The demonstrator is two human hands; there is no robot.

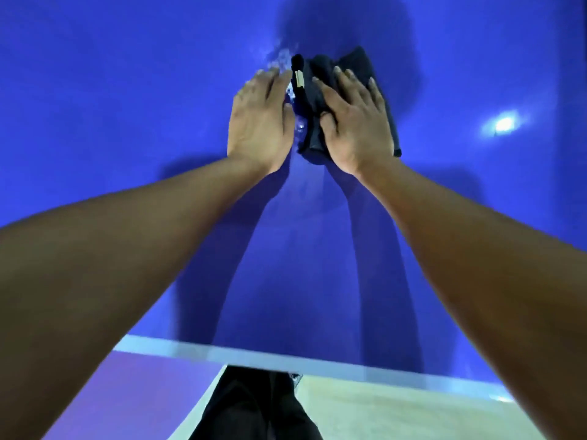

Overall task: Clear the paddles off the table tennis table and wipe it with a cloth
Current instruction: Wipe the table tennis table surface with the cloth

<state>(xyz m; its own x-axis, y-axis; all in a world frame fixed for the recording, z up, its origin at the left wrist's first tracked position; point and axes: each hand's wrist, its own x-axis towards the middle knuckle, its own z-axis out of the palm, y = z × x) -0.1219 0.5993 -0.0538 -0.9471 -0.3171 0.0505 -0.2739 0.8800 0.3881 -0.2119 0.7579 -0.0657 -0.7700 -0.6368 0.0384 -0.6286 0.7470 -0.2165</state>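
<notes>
saw no paddles anywhere on the blue table (111, 90), so judged the clearing step as likely done, though only part of the top lay in view. found the left hand (259, 119) flat on the table, fingers together and spread forward, gripping nothing, just beside the cloth. noticed a wet or scuffed patch (281, 55) just past its fingertips, and something shiny between the hands, too blurred to name. found the dark cloth (352, 63) bunched well out from the near white edge line (254, 355), with a pale tag on its left fold. found the right hand (352, 122) pressed palm-down on the cloth, fingers laid over it, not clenched. spotted a lamp glare (503, 123) further right. judged the wiping as under way, with most of the visible surface left to cover.
</notes>
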